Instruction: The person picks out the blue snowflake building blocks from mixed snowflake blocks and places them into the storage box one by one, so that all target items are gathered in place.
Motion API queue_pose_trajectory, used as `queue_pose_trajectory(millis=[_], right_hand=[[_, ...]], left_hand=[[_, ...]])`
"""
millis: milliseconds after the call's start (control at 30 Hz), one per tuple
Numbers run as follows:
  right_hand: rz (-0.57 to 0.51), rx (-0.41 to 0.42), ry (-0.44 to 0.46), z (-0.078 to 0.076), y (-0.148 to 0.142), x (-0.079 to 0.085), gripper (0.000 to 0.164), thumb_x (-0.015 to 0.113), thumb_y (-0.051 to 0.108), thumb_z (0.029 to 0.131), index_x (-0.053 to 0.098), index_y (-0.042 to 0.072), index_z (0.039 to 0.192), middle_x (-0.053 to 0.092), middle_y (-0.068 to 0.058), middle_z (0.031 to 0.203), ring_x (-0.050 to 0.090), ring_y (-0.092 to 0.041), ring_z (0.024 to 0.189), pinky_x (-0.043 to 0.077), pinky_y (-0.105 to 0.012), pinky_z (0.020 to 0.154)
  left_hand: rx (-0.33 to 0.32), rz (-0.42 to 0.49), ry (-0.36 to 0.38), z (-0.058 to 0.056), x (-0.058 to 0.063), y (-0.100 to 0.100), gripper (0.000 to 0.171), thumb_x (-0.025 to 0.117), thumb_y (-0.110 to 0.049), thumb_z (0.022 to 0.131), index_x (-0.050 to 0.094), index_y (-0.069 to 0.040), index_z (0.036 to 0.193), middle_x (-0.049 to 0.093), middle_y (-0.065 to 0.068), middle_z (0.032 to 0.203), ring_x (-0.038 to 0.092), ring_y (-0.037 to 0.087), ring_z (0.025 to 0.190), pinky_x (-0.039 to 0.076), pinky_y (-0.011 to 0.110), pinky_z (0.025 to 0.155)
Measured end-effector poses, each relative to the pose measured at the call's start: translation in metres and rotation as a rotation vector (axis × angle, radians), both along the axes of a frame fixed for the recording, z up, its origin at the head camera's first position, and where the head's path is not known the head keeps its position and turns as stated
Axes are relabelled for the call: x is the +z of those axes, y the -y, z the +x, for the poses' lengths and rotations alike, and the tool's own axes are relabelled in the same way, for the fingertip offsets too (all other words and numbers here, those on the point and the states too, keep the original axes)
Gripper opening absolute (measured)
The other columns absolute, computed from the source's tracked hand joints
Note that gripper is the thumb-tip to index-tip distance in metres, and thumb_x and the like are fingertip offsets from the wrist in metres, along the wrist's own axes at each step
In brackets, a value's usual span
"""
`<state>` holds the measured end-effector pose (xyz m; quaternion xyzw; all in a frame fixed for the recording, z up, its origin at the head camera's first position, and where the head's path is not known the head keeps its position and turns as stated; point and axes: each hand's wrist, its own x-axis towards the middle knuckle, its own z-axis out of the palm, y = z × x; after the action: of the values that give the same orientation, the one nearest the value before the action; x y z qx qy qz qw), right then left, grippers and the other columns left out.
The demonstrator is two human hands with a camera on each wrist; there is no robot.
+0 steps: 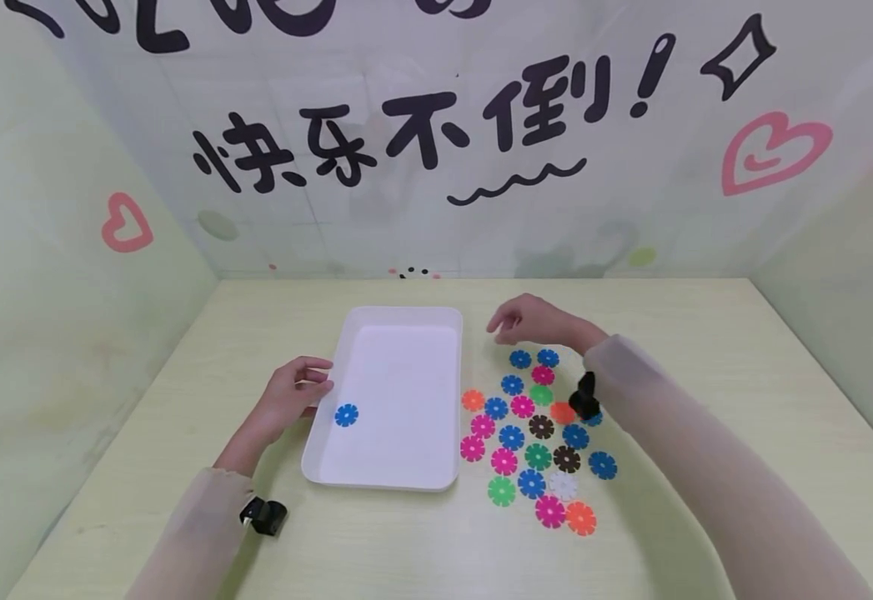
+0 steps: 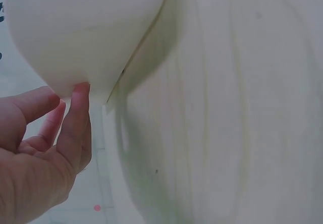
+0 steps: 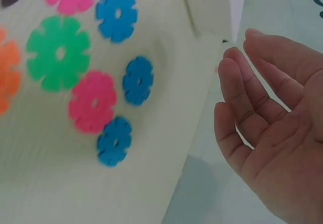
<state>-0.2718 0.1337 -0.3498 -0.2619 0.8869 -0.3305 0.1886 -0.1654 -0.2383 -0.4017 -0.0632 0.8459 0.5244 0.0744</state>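
A white rectangular tray (image 1: 383, 479) lies on the table, with one blue notched plastic disc (image 1: 346, 415) inside near its left wall. My left hand (image 1: 297, 390) is at the tray's left side. In the left wrist view, the thumb and fingers pinch the tray's rim. My right hand (image 1: 529, 321) hovers beyond the tray's right edge, above the far end of a spread of colourful notched discs. Its fingers are loosely bent, and the right wrist view shows nothing held in them. Closest to it are two blue discs (image 1: 520, 359) and a pink disc (image 1: 544, 375).
Right of the tray, several more flat discs lie scattered, among them a dark brown disc (image 1: 567, 459), a white disc (image 1: 563, 484), a light green disc (image 1: 501, 491) and an orange disc (image 1: 581, 518). Printed walls (image 1: 406, 233) border the table at the back and sides.
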Motion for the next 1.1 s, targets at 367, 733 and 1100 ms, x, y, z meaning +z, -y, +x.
queue_pose_trajectory(millis=[367,733,1100], right_hand=[[0.022,-0.113,0.021,0.004,-0.069,-0.03,0.026,0.065,0.01,0.084,0.063,0.0,0.108,0.06,-0.01,0.095,0.052,-0.023,0.085,0.047,-0.033,0.075],[0.001,-0.15,0.041,0.003,-0.086,-0.055,0.035,0.072,0.011,0.078,0.063,0.005,0.112,0.056,-0.012,0.105,0.048,-0.028,0.097,0.044,-0.044,0.086],[0.012,-0.146,0.027,0.004,-0.083,-0.056,0.033,0.072,0.009,0.078,0.064,0.004,0.11,0.054,-0.011,0.102,0.046,-0.027,0.092,0.043,-0.039,0.083]], left_hand=[[0.009,-0.008,0.011,-0.001,0.001,0.0,0.036,0.058,-0.01,0.09,0.047,-0.003,0.124,0.051,0.017,0.109,0.056,0.024,0.087,0.053,0.033,0.067],[0.013,0.002,0.014,0.0,0.001,-0.001,0.036,0.058,-0.009,0.09,0.047,-0.002,0.124,0.051,0.017,0.108,0.058,0.024,0.086,0.053,0.033,0.066],[0.013,-0.002,0.017,0.001,0.001,-0.001,0.036,0.058,-0.011,0.09,0.047,-0.004,0.124,0.051,0.016,0.109,0.057,0.024,0.088,0.052,0.032,0.066]])
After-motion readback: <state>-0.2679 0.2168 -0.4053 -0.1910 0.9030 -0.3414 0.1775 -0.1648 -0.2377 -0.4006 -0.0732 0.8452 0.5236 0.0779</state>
